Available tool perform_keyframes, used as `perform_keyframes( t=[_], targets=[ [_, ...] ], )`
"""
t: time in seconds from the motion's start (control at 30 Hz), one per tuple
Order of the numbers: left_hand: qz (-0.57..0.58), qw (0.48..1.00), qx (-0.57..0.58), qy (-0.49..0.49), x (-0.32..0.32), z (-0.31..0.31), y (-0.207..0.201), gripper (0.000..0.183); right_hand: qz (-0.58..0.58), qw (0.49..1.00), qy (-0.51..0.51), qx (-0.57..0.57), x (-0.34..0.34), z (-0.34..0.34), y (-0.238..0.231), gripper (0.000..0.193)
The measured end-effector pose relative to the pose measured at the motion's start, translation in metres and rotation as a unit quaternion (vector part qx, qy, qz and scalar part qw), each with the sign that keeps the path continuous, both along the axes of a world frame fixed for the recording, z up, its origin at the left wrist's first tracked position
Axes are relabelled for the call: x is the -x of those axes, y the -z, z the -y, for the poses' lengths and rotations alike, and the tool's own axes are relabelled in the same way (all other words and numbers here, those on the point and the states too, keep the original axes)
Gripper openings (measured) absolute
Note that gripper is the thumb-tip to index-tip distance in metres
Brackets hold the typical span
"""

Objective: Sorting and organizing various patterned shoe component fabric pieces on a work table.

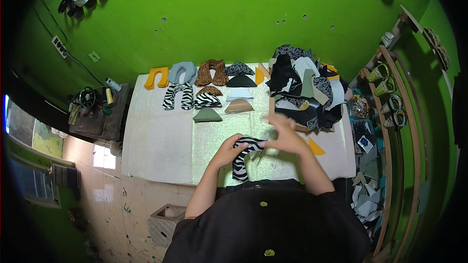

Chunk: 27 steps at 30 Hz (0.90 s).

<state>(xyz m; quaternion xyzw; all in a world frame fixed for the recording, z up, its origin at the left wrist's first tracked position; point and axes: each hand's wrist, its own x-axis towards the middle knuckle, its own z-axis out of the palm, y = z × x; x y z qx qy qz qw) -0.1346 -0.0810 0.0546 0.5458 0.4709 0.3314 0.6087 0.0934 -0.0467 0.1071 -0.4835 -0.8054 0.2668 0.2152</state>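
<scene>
Head view, with clock directions being taken from the held piece: a curved zebra-striped piece is lying in the hands above the near edge of the pale table, one end hanging toward six o'clock. The left hand, at nine o'clock, is pinching it between thumb and fingers. The right hand, at two o'clock, is standing open, its blurred fingers spreading upward while its thumb is appearing to touch the strip's other end. A zebra-striped stack and a yellow arched stack are resting at ten o'clock, a leopard-print stack at eleven, and a tan half-moon stack at twelve. A heap of scraps is sprawling between one and two; a yellow offcut is lying at three, just beyond the right forearm.
</scene>
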Motion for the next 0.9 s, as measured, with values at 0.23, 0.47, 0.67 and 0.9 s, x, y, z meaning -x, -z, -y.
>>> perform_keyframes(
  t=[0.23, 0.47, 0.67, 0.9],
  targets=[
    [0.076, 0.993, -0.013, -0.09, 0.002, 0.0, 0.037, 0.021, -0.301, 0.887, 0.063, 0.344, 0.011, 0.018, 0.075, 0.038],
    [-0.392, 0.906, -0.134, -0.082, -0.01, 0.014, 0.101, 0.072, 0.125, 0.983, 0.132, 0.039, 0.019, 0.038, 0.14, 0.057],
    [-0.465, 0.87, -0.163, -0.029, -0.022, 0.028, 0.081, 0.08, 0.184, 0.97, 0.148, 0.061, 0.024, 0.05, 0.153, 0.063],
    [-0.379, 0.909, -0.149, -0.089, -0.021, 0.031, 0.101, 0.072, 0.183, 0.96, 0.204, 0.052, 0.021, 0.05, 0.153, 0.049]
  ],
)
